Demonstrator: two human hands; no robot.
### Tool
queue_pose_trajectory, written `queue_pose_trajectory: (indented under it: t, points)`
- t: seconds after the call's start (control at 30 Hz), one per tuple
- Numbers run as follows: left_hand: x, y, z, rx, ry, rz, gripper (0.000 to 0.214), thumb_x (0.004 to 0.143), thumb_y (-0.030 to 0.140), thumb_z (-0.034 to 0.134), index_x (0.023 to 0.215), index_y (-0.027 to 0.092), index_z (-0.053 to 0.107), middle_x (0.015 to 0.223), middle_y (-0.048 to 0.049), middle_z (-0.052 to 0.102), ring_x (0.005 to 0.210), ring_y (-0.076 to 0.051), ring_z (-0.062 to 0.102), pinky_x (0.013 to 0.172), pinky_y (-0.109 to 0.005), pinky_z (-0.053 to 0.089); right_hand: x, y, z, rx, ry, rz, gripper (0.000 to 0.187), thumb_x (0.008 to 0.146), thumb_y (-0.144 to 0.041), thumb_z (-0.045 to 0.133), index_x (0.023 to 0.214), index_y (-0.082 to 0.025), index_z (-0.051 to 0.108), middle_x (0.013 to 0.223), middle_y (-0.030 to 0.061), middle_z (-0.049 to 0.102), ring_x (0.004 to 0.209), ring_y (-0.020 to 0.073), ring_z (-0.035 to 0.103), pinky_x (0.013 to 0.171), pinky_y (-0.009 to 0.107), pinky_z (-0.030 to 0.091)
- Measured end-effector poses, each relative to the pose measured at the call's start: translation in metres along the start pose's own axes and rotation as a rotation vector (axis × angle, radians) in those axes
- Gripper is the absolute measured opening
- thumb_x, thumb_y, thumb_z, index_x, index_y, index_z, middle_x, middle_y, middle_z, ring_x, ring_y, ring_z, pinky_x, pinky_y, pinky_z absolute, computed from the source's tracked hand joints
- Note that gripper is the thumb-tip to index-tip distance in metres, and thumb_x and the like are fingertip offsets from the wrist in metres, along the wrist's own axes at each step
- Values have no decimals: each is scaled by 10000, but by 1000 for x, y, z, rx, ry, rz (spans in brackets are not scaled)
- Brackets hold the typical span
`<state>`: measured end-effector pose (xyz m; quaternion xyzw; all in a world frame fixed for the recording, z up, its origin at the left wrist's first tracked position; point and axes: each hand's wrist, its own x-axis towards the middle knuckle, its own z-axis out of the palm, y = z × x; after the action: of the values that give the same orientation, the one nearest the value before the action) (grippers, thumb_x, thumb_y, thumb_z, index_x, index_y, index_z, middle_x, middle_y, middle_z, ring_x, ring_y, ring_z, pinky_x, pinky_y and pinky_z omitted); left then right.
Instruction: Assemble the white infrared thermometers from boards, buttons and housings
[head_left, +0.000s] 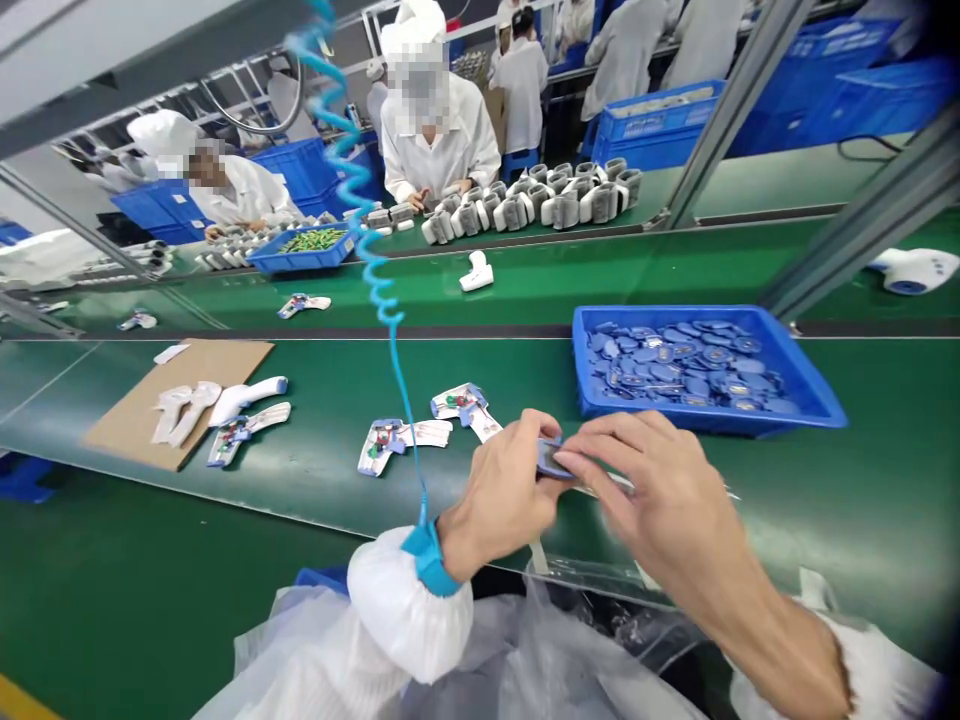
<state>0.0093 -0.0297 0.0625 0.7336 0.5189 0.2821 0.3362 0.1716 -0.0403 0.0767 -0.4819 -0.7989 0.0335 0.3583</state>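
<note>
White fabric bunches at my left sleeve [409, 605], with a teal wrist strap [431, 560] beyond it. Over the near edge of the green bench [322, 440], my left hand [510, 490] is curled closed around one end of a small blue piece [551, 457], thumb and fingers pressed to it. My right hand [664, 480] meets the other end, thumb and forefinger drawn nearly together on it, the remaining fingers bent. I judge this piece to be mid-handling, not finished; what lies beneath my right palm I cannot tell. Past my knuckles, two open housings [382, 445] with bared wiring look unfinished too, as does a third beside the cardboard sheet [135, 410]. Farther right, the blue bin [712, 420] holds many similar blue parts [682, 360], so plenty seems left. Across the green belt [540, 285], a co-worker [442, 145] in white sits behind grey-and-white units [525, 208].
</note>
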Motion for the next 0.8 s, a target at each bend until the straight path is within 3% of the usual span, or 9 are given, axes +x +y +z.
queue_pose_trajectory:
  t: [0.07,0.17,0.27,0.37,0.43,0.5,0.6,0.67,0.8]
  points:
    - [-1,3,12,75,-18,-35,349,854,91,623,1153,225,501,1146,-81,686,1039,-275,660,841,-381,470,-13,-6,-6,-123,40,-30,314,1072,-228,467,864,-196,700,908,30,727,803,201,590,762,380,359]
    - [5,1,19,90,1,-227,340,829,96,660,1103,217,497,1041,-86,679,977,-286,660,807,-381,456,-32,0,-18,-205,59,7,295,1076,-238,447,883,-191,666,915,41,721,821,208,597,779,388,353]
    - [13,-6,10,-267,-32,-394,377,824,225,775,1064,211,484,919,-41,644,801,-204,638,727,-315,446,-56,42,-25,-262,5,215,372,1073,-423,412,892,-205,654,897,68,699,811,236,602,684,370,337]
    - [16,-11,-7,-661,-208,-457,514,806,305,821,1157,209,458,891,-4,609,647,-113,559,645,-261,420,-80,91,-27,-517,-54,428,586,1057,-539,213,962,-207,687,925,148,680,811,314,593,619,380,287]
    - [18,-9,-16,-742,-306,-443,576,777,299,849,1181,209,448,929,-7,603,659,-101,555,643,-256,425,-85,105,-29,-600,-39,520,690,1033,-609,165,1183,-173,678,1133,244,651,996,415,588,640,444,351]
    - [21,-6,-20,-718,-369,-367,583,753,245,865,1165,208,454,1033,-41,611,776,-126,595,695,-268,455,-81,99,-33,-474,7,504,685,1013,-672,260,1281,-173,646,1231,257,636,1134,436,572,711,497,434]
    - [28,1,-15,-618,-455,-262,588,759,181,853,1189,213,453,1102,-59,612,876,-145,596,759,-288,473,-64,79,-33,-41,-34,468,520,995,-651,445,1204,-243,690,1132,127,728,963,288,670,728,408,512]
    - [32,3,-8,-602,-490,-223,620,777,190,848,1237,223,434,1063,-41,617,859,-142,592,761,-294,474,-55,76,-27,84,-115,567,438,1003,-600,475,1127,-259,719,1028,60,756,793,213,671,688,347,510]
    - [37,5,3,-703,-511,-168,651,784,210,854,1265,227,415,1051,-24,626,844,-137,597,774,-305,490,-58,106,-15,-266,-152,718,309,953,-372,507,951,-169,741,901,121,730,831,283,657,691,378,461]
